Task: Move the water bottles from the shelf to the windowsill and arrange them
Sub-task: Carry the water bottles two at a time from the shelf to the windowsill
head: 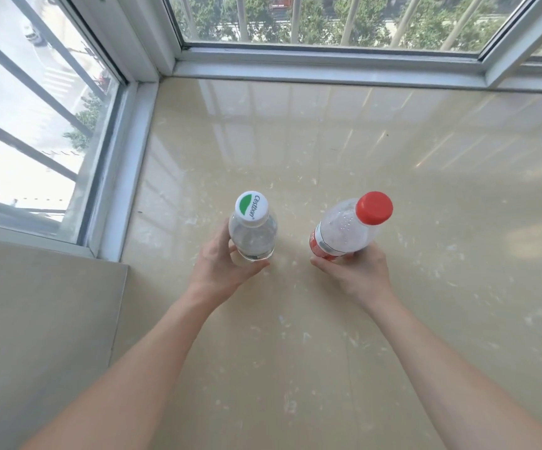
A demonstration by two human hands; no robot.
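My left hand (221, 267) grips a clear water bottle with a white and green cap (252, 227), held upright over the beige windowsill (295, 151). In my right hand (357, 274) is a second clear bottle with a red cap and red label (347, 227), gripped low on its body and tilted to the right. Both bottles are seen from above, side by side, about a hand's width apart. Whether their bases touch the sill is hidden by the bottles and my fingers.
The glossy sill runs into a corner of white window frames (152, 69), with glass on the left (26, 118) and at the back (328, 21). A beige wall ledge (42, 319) borders the sill at the lower left.
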